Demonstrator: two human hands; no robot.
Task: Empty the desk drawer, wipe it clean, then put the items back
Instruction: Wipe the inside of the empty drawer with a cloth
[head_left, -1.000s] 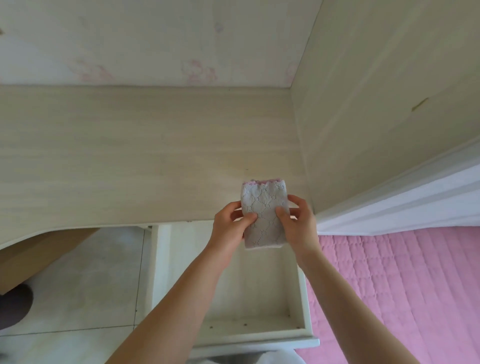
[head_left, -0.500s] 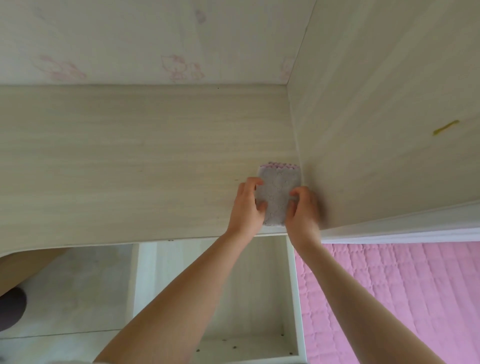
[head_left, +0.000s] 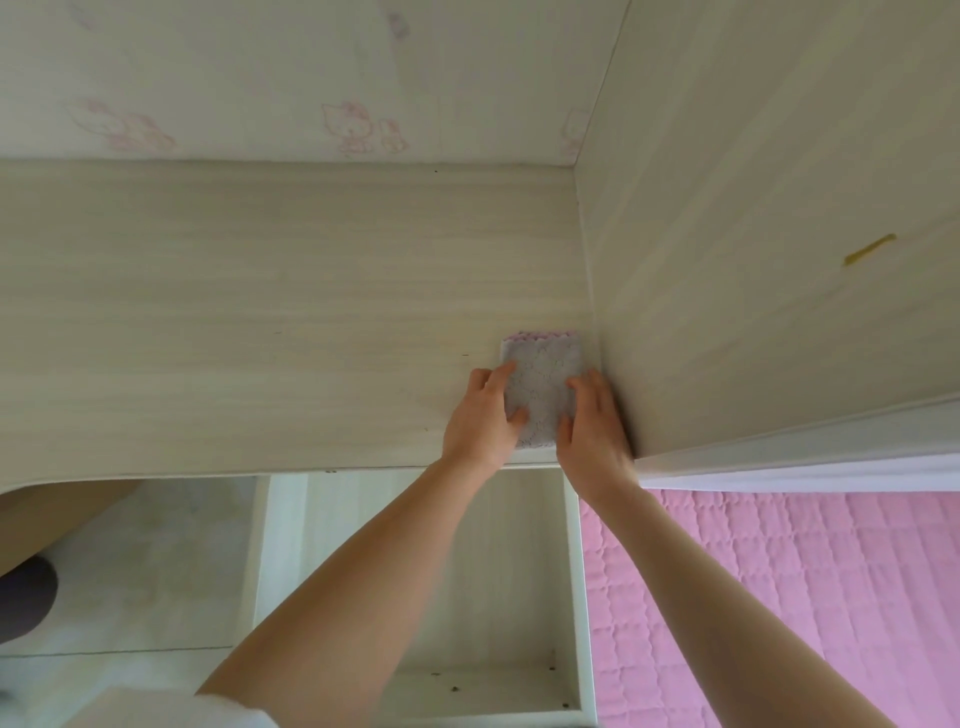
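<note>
On the desk (head_left: 260, 312), a folded grey cloth (head_left: 540, 384), pink-edged, lies flat.

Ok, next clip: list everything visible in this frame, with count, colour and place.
folded cloth: one, grey with a pink scalloped edge, flat on the desktop near its right front corner
desktop: one, pale wood grain, across the middle of the view
side panel: one, pale wood grain with a small yellow mark, upright right of the desktop
wallpaper: pale with pink cartoon figures, behind the desk
drawer: one, white, pulled open below the desk edge, nothing visible inside
quilt: one, pink, lower right
floor: pale tiles, lower left
left hand: on the cloth's left edge
right hand: on the cloth's right edge
</note>
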